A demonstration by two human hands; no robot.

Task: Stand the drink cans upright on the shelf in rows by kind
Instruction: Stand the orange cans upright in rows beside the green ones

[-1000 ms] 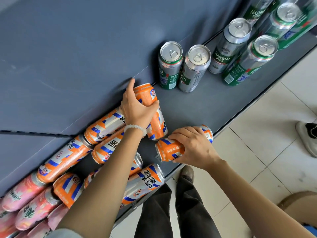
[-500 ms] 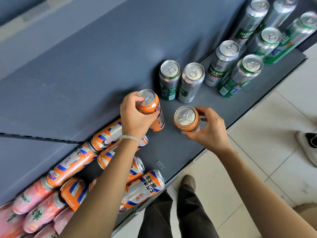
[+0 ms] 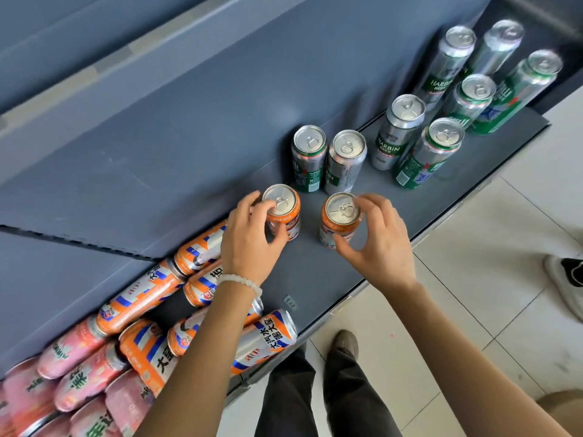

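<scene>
Orange cans [image 3: 281, 212] upright (two) — hands [image 3: 252, 238] gripping both; shelf [image 3: 315, 272] beneath.

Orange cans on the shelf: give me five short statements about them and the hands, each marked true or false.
1. Two orange cans stand upright, one at each hand. True: left hand, right hand.
2. Every orange can is upright. False: a pile of orange cans lies on its side.
3. The pink cans lie flat. True.
4. The green and silver beer cans lie flat. False: they stand.
5. The left wrist is bare. False: it wears a bead bracelet.
</scene>
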